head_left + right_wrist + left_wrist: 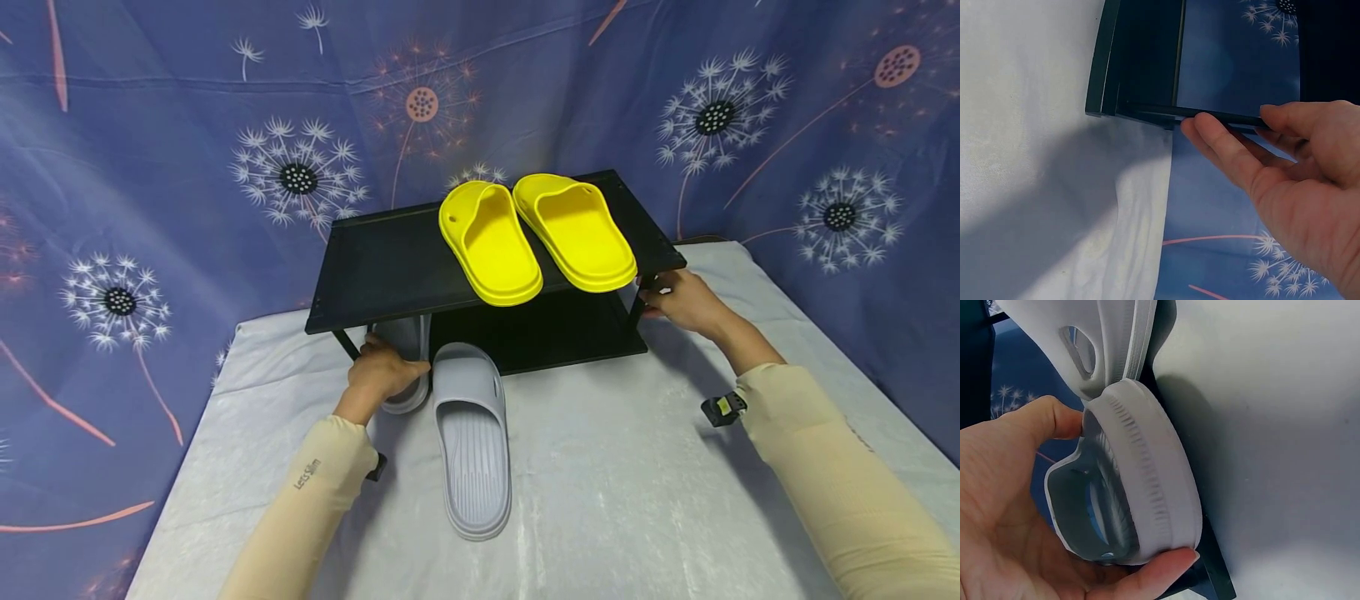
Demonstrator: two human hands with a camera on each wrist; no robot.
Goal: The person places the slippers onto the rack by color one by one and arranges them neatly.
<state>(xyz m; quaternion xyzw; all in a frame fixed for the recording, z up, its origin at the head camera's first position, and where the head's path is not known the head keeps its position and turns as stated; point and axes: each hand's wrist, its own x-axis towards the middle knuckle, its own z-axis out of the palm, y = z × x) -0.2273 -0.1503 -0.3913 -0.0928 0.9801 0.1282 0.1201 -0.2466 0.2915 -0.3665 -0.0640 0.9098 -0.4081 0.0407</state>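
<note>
Both sides covered: left hand [381,372] gripping a grey slipper [1160,469], right hand [684,300] pinching a leg [636,312] of the rack [648,223].

Left's got its thumb on one side of the heel and fingers on the other, pretty solid hold, with the front end under the top shelf [382,262] at the left end. I'd guide it low and level so it doesn't snag overhead, no twisting. Thumb-and-finger pinch on the right should help stop any sliding imo, just don't yank: yellow slippers [588,237] are sitting up top. Watch the second grey slipper [472,454] just beside it too, heel on the tabletop [600,475]; can't tell if its toe rests on the lower shelf [547,337].
</note>
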